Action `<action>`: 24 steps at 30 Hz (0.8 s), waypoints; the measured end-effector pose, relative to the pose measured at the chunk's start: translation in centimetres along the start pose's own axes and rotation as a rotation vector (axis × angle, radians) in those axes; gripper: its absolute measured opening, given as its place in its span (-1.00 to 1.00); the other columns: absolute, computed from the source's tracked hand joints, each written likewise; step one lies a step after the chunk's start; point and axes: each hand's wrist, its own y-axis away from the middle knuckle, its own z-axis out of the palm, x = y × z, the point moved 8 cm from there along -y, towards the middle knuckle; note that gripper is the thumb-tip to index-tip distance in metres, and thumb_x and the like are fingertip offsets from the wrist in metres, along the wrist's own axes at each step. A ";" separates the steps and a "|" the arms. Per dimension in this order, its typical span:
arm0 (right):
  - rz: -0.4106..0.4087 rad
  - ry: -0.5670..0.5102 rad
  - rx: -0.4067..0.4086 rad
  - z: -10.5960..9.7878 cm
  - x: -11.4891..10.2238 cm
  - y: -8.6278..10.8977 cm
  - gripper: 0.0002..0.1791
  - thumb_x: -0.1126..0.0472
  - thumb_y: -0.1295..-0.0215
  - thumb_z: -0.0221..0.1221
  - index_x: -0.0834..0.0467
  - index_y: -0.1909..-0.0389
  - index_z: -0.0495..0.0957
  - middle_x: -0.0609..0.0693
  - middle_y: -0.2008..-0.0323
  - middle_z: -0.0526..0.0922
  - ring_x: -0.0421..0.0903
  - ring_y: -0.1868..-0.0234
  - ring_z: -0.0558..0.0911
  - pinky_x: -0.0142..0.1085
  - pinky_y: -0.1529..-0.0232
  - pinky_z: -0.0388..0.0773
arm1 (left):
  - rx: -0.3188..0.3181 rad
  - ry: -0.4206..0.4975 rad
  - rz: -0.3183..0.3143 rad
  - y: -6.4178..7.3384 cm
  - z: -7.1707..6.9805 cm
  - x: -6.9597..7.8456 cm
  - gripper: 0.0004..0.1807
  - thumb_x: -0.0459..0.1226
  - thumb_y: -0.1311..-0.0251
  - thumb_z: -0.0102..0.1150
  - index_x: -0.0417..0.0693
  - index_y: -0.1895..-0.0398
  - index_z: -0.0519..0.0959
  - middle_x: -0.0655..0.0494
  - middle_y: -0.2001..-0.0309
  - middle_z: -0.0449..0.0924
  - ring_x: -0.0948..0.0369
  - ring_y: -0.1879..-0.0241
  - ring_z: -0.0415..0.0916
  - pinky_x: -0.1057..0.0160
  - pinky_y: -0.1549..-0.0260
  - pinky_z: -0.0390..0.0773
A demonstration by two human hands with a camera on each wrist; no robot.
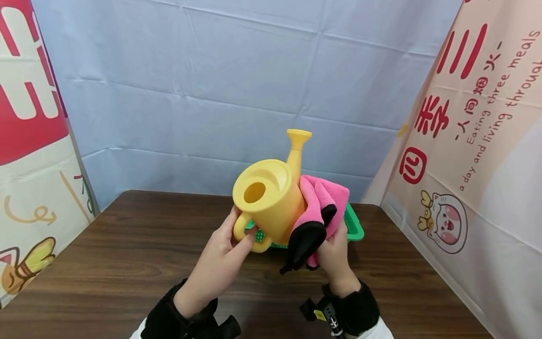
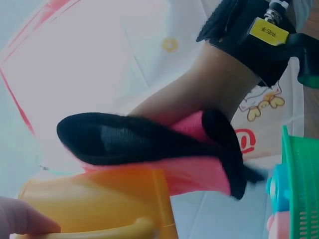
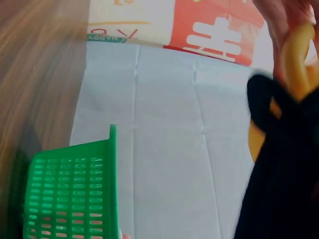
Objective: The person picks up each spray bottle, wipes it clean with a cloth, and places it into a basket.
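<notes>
A yellow toy watering can (image 1: 277, 212) is held tilted above the table, its spout pointing up and away. My left hand (image 1: 218, 259) grips it by its curved handle; in the left wrist view only a few fingers (image 2: 27, 219) show at the can's edge. Bunched in my right hand (image 1: 336, 249) is a pink cloth (image 1: 317, 202) with black trim, lying against the can's right side. Folds of the cloth hide most of the right fingers. In the right wrist view, its black part (image 3: 284, 174) blocks the near side.
Behind the can, a green slotted basket (image 1: 354, 226) stands on the dark wooden table (image 1: 139, 249). A blue piece (image 2: 280, 186) and a pink piece (image 2: 279, 226) show at its rim. Pale blue cloth (image 1: 237, 70) hangs behind; printed sheets hang on both sides.
</notes>
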 end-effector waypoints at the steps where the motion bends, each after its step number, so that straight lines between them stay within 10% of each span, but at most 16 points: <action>1: -0.050 0.020 0.013 0.1 -0.3 0.1 -0.68 0.21 -0.31 0.11 0.35 0.03 0.40 -0.03 0.24 0.49 -0.20 0.26 0.51 -0.42 0.21 0.45 | 0.001 0.010 -0.004 0.0 0.0 -0.1 -0.45 -0.33 -0.40 -0.14 0.19 -0.39 0.04 0.02 -0.17 0.28 0.06 0.01 0.36 0.30 0.12 0.46; 8: -0.457 0.426 -0.023 2.7 -3.0 0.9 -0.28 -0.06 -0.16 0.25 0.54 0.04 0.31 0.34 0.04 0.44 0.07 -0.02 0.45 -0.24 -0.12 0.36 | 0.081 0.019 -0.078 -0.3 -0.5 -0.7 -0.53 -0.30 -0.41 -0.15 0.22 -0.32 0.13 -0.07 0.15 0.30 0.08 0.23 0.31 0.24 0.22 0.41; 14: -0.439 0.657 -0.053 4.0 -3.2 1.2 -0.17 -0.12 -0.22 0.17 0.52 -0.17 0.20 0.35 -0.18 0.32 0.24 -0.19 0.34 -0.17 -0.25 0.23 | 0.105 -0.019 -0.091 -0.5 -0.6 -0.9 -0.49 -0.34 -0.38 -0.16 0.20 -0.33 0.09 -0.09 0.28 0.21 0.11 0.38 0.22 0.27 0.31 0.35; 24: -0.255 0.414 -0.136 3.4 -2.2 0.3 -0.27 -0.07 -0.17 0.24 0.41 -0.12 0.27 0.24 -0.11 0.39 0.10 -0.14 0.38 -0.27 -0.15 0.35 | 0.100 -0.113 -0.072 -0.3 -0.5 -1.0 -0.44 -0.33 -0.39 -0.13 0.25 -0.36 0.02 0.01 0.01 0.30 0.09 0.33 0.24 0.25 0.28 0.37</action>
